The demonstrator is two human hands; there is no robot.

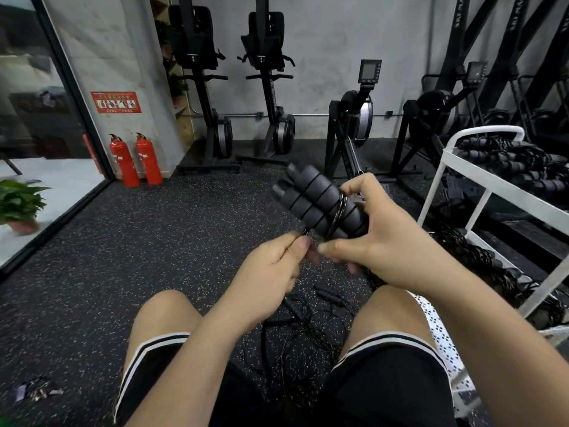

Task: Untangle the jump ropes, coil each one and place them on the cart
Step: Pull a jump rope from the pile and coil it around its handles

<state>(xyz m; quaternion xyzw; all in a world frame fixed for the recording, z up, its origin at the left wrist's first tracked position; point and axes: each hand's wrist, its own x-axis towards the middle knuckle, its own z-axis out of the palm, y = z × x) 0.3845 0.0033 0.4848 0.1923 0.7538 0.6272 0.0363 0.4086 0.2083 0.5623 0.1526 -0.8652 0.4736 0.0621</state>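
Note:
My right hand point(378, 241) grips two ribbed black foam jump-rope handles point(311, 201) held side by side, tips pointing up and left. A black cord point(337, 211) is wound around the pair. My left hand point(274, 266) pinches the loose end of that cord just below the handles. On the floor between my knees lies a tangle of black jump ropes point(308, 322). More tangled rope point(480, 260) is piled on the floor to my right. The white cart point(480, 171) stands at the right, its top shelf holding several coiled ropes point(511, 161).
Rowing machines point(354, 124) and upright ski trainers point(268, 87) line the grey back wall. Two red fire extinguishers point(135, 160) stand at the left corner beside a glass wall. A potted plant point(18, 204) is at far left. Small metal bits point(37, 391) lie on the speckled floor.

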